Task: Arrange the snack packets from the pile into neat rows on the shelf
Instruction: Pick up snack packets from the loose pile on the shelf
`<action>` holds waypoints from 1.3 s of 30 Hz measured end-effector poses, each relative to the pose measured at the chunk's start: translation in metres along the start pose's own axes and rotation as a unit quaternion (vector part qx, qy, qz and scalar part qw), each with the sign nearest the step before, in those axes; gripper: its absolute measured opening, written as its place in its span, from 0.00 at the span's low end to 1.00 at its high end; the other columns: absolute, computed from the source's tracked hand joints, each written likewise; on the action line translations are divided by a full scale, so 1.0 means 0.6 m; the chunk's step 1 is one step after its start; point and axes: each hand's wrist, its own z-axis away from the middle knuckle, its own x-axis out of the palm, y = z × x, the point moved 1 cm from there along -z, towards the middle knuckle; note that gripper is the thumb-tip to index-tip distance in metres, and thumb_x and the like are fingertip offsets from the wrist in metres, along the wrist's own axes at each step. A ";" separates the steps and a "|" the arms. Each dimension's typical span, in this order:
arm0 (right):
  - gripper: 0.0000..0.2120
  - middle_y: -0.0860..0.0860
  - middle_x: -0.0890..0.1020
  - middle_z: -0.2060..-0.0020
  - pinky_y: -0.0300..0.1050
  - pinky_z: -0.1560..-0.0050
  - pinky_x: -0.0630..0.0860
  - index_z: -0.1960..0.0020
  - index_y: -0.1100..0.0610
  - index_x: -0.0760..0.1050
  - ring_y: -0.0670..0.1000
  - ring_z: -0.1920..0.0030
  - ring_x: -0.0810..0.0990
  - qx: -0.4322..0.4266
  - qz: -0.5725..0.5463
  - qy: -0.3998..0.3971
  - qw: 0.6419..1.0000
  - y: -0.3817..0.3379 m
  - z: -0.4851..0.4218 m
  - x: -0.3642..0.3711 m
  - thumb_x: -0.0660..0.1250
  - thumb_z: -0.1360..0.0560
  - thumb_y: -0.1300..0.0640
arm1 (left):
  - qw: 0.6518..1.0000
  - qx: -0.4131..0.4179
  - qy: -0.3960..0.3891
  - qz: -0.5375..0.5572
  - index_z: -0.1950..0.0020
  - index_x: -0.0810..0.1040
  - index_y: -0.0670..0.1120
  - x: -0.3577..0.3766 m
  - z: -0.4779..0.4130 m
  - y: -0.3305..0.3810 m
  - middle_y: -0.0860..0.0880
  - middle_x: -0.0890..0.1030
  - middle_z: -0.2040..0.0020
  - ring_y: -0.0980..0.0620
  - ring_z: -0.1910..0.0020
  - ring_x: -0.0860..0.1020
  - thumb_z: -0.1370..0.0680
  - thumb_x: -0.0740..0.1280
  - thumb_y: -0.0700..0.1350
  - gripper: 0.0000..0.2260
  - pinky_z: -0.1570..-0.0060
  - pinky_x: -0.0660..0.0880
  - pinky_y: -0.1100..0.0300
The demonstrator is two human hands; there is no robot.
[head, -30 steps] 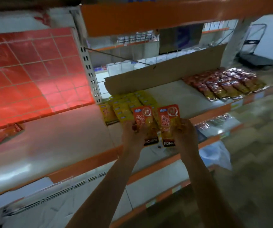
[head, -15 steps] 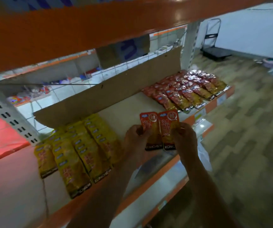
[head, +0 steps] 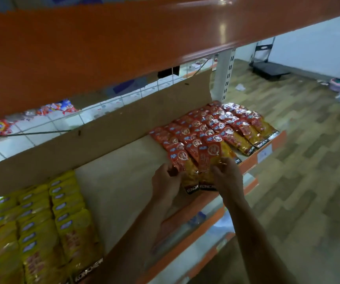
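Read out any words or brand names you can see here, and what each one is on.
"KONCHEW": bottom strip of the front yellow packet.
"KONCH", rest hidden: bottom strips of the two red packets held by the left hand and right hand.
Shelf-edge tag and other packet print: too blurred to read.

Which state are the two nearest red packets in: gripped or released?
Gripped. The left hand pinches the left packet; the right hand curls its fingers over the right packet, beside the red rows.
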 end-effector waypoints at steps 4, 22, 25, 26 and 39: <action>0.09 0.45 0.79 0.59 0.41 0.65 0.73 0.48 0.55 0.73 0.49 0.59 0.79 -0.036 -0.007 -0.108 0.994 0.006 -0.059 -0.010 0.66 0.27 0.64 | 0.999 -0.011 0.035 -0.003 0.48 0.79 0.46 0.034 -0.002 0.016 0.50 0.83 0.52 0.51 0.53 0.80 0.30 0.74 0.51 0.14 0.50 0.78 0.53; 0.19 0.45 0.75 0.56 0.46 0.55 0.78 0.37 0.53 0.71 0.49 0.55 0.76 -0.148 0.127 -0.343 0.919 0.003 -0.132 0.003 0.67 0.27 0.63 | 0.985 -0.025 0.120 -0.118 0.45 0.81 0.47 0.046 0.001 0.027 0.49 0.83 0.49 0.53 0.50 0.80 0.22 0.66 0.53 0.13 0.52 0.71 0.64; 0.20 0.45 0.76 0.55 0.40 0.61 0.75 0.38 0.52 0.72 0.47 0.56 0.76 -0.173 0.111 -0.326 0.923 -0.001 -0.139 0.003 0.70 0.28 0.61 | 0.987 -0.026 0.128 -0.095 0.44 0.80 0.47 0.048 0.004 0.027 0.50 0.83 0.48 0.55 0.52 0.79 0.22 0.66 0.50 0.10 0.52 0.72 0.65; 0.18 0.44 0.76 0.55 0.37 0.63 0.73 0.41 0.52 0.73 0.47 0.56 0.77 -0.176 0.103 -0.327 0.923 -0.002 -0.141 0.004 0.71 0.29 0.60 | 0.987 -0.025 0.132 -0.088 0.44 0.80 0.47 0.049 0.005 0.027 0.50 0.83 0.48 0.56 0.54 0.78 0.22 0.66 0.49 0.10 0.51 0.72 0.64; 0.12 0.50 0.78 0.56 0.37 0.64 0.70 0.44 0.58 0.73 0.49 0.57 0.76 -0.199 0.211 -0.334 0.897 0.002 -0.146 0.003 0.68 0.26 0.61 | 0.983 -0.018 0.156 -0.093 0.45 0.80 0.47 0.055 0.003 0.021 0.51 0.83 0.52 0.62 0.63 0.76 0.22 0.66 0.50 0.10 0.61 0.72 0.69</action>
